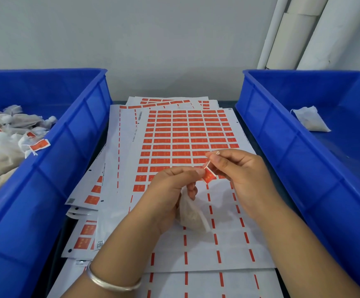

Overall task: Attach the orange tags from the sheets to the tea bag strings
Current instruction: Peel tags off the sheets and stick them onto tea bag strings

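Pinching an orange tag (208, 175) between thumb and forefinger, the right hand (237, 168) meets the left hand (170, 190) above the tag sheets (187, 134). Left fingers (193, 171) touch the tag's edge while curling round a white tea bag (193, 214) hanging just below them; its string appears to sit between the fingertips, though too fine to confirm. Left of the fingers, a blue bin (71, 130) holds tagged bags; right of them, another blue bin (271, 130) holds one bag (310, 119).
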